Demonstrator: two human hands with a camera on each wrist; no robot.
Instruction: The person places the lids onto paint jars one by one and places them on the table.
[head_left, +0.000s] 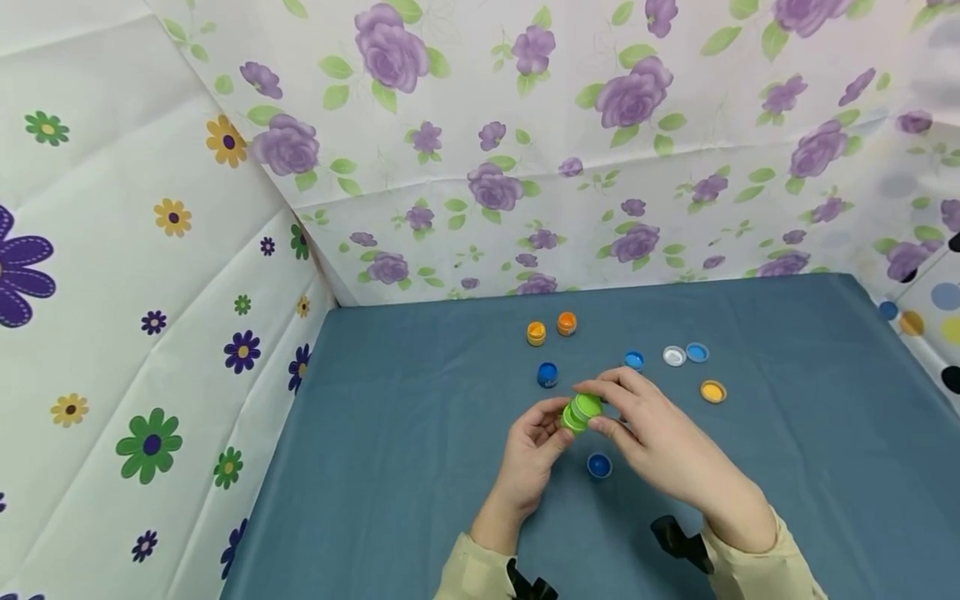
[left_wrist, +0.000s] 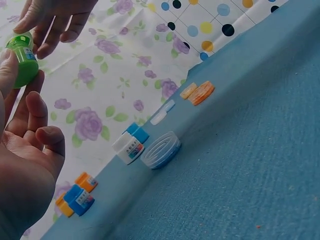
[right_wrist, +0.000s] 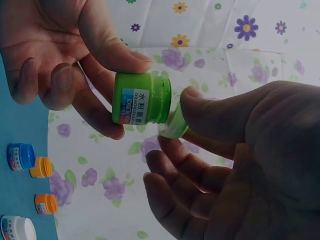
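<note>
So everything here comes down to how the green jar (right_wrist: 140, 100) lines up with its lid (right_wrist: 173, 125). The left hand (head_left: 527, 454) has the jar, thumb on one side and a finger on the other, with a couple of the other fingers curled loosely clear of it. The right hand (head_left: 648, 421) is pinching the lid between thumb and fingertips. Both are up off the table (head_left: 405, 467), out in front of the person, with the jar sitting to the left of the right hand. The left hand is obviously the nearer one, since it's holding the thing. The jar's long axis slants: base on the left hand's side, neck pointing over at the right hand. From the right wrist you can see bare ridges on the neck, and the lid is cocked at an angle to it, wider gap on one side than the other. Can't tell if the low edge actually touches. IMO the tilt is the thing to watch: the lid has to be square to the neck to seat or clear cleanly. The blue lid (head_left: 599, 466) lies just nearer the person, below the hands.
</note>
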